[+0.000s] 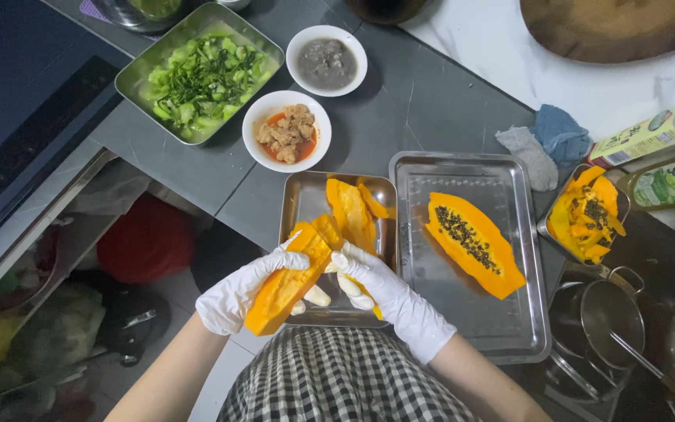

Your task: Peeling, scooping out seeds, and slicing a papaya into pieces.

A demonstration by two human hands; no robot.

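Grey counter (pixel 423 94), several containers; both gloved hands work a papaya piece over a small tray.

Left hand (pixel 240 289) has its fingers wrapped around the papaya piece (pixel 287 285), held tilted above the small tray (pixel 298 199); right hand (pixel 380 285) has its fingers closed on the piece's upper end. Small tray holds peeled papaya strips (pixel 351 211). Large tray (pixel 501 320) holds a seeded papaya half (pixel 474 244). Round tin (pixel 548 227) at right holds peel and seeds. Far tray (pixel 138 74) holds chopped greens (pixel 205 78); one white bowl (pixel 259 117) holds meat in red sauce, another bowl (pixel 298 47) a grey paste.
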